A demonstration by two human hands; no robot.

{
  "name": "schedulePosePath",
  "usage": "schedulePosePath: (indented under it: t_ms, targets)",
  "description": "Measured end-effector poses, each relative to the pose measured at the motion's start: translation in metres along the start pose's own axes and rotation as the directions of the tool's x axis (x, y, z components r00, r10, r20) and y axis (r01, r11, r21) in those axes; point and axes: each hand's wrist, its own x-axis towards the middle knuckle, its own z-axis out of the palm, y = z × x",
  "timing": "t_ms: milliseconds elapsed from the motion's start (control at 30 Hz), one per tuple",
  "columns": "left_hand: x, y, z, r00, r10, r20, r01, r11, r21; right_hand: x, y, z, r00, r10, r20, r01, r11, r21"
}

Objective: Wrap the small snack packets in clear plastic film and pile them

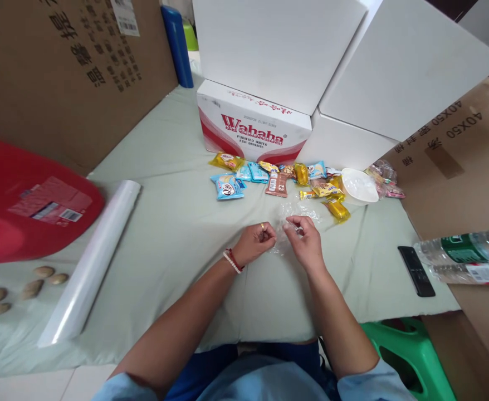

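Observation:
A crumpled clear plastic bag (297, 209) lies on the cloth in front of me and between my hands. My right hand (306, 243) pinches part of it between thumb and fingers. Close on its left, my left hand (254, 244) is closed with thumb and fingertips together; whatever it may hold is too small or hidden to make out. Just beyond the hands are wrapped snacks: a blue packet (226, 186), a brown packet (277, 184) and several yellow ones (337, 210). A white bowl (360, 186) stands at the right end of this row.
Behind the snacks stands a Wahaha carton (253, 125) with white boxes (278, 44) above. Left are a red jug (31, 206), a plastic film roll (92, 267) and several stones (31, 288). Right are a phone (416, 271), plastic bottles (474, 248) and a green stool (415, 356).

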Motion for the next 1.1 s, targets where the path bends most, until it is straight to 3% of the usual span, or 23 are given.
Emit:
schedulePosePath:
  t_ms: [133, 267, 367, 467, 633, 767, 867, 1000, 1100]
  targets:
    - [0.0, 0.0, 0.0, 1.0, -0.018, 0.007, 0.018, 1.0, -0.005, 0.011, 0.001, -0.003, 0.983, 0.174, -0.056, -0.162, 0.971, 0.174]
    - [0.0, 0.0, 0.0, 1.0, -0.024, 0.014, 0.024, 1.0, -0.011, 0.012, 0.004, -0.01, 0.918, 0.387, 0.081, -0.377, 0.793, 0.478]
    - [0.001, 0.001, 0.0, 1.0, -0.012, -0.011, 0.011, 1.0, -0.014, 0.008, 0.003, -0.013, 0.884, 0.42, 0.204, -0.452, 0.66, 0.6]
    - [0.0, 0.004, -0.001, 0.996, 0.05, -0.071, -0.053, 0.998, -0.04, 0.003, -0.003, -0.011, 0.878, 0.411, 0.244, -0.467, 0.628, 0.623]
    - [-0.003, 0.01, -0.004, 0.979, 0.202, -0.032, -0.203, 0.978, -0.054, -0.002, -0.013, 0.0, 0.897, 0.384, 0.217, -0.433, 0.672, 0.601]
    - [-0.004, 0.008, -0.004, 0.968, 0.199, -0.151, -0.204, 0.979, -0.014, -0.005, -0.014, 0.007, 0.914, 0.374, 0.155, -0.396, 0.748, 0.533]
    - [-0.004, 0.005, -0.004, 0.973, 0.176, -0.151, -0.177, 0.984, 0.007, -0.007, -0.009, 0.01, 0.93, 0.347, 0.119, -0.361, 0.807, 0.467]
    - [-0.005, 0.006, -0.003, 0.998, 0.065, -0.007, -0.066, 0.995, -0.078, -0.011, -0.006, 0.015, 0.992, 0.119, 0.03, -0.123, 0.955, 0.27]
    - [-0.003, 0.006, -0.002, 0.998, -0.02, 0.054, 0.03, 0.983, -0.182, -0.015, -0.009, 0.019, 0.99, -0.101, 0.1, 0.094, 0.993, 0.068]
